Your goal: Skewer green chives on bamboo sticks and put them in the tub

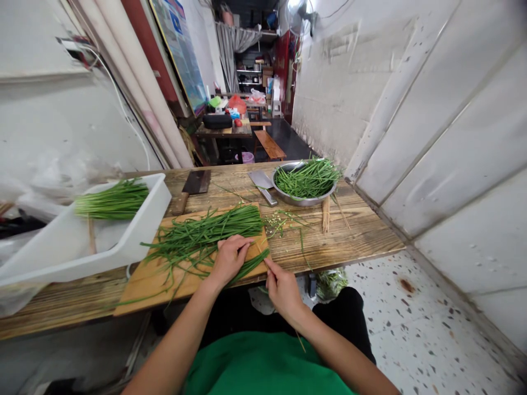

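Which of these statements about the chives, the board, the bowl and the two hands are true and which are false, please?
1. The left hand rests on the chives on the cutting board. True.
2. The metal bowl is empty. False: it holds green stalks.
3. The right hand holds a knife. False: it pinches a thin stalk at the board's near edge, and both cleavers lie on the table.
4. A white tray with a bunch of chives stands left of the board. True.
5. One cleaver lies beside the bowl. True.
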Tool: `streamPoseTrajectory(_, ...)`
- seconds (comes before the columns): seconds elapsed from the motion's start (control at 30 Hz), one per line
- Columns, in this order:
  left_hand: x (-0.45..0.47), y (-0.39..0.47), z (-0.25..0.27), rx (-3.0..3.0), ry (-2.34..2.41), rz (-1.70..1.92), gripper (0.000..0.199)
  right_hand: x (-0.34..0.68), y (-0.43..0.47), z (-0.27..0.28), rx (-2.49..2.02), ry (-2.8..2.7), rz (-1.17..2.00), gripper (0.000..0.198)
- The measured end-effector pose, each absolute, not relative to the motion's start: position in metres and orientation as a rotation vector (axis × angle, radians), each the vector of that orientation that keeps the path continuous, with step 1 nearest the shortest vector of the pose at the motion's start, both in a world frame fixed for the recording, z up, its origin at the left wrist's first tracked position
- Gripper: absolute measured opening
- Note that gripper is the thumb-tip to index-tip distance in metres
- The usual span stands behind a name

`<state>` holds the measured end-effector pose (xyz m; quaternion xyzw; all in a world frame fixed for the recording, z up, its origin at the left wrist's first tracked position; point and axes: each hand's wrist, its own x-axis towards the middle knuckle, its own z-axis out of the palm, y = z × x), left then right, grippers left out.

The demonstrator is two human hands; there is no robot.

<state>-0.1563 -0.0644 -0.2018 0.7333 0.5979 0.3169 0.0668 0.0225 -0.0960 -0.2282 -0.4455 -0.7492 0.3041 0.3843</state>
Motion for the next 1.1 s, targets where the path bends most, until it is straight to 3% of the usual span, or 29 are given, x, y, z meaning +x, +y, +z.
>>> streamPoseTrajectory(0.33,-0.155,-0.077,-0.187,2.365,1.582,0.766,0.023,0.02,-0.095,-0.227,-1.16,-1.893,0.789,0.039)
streamPoseTrajectory(0.5,-0.165,-0.07,-0.18,2.328,1.943,0.88,0.021,0.019,-0.095,-0.23,-1.168,-1.881,0.817,0.039)
streamPoseTrajectory(0.77,-0.162,-0.047,-0.175,2.585,2.169,0.615,0.016,0.019,-0.095,-0.23,-1.157,-1.875,0.83,0.039)
streamPoseTrajectory(1.1,-0.151,-0.062,-0.19,2.38,1.94,0.834,0.016,0.021,-0.096,-0.237,-1.133,-1.856,0.813,0.039)
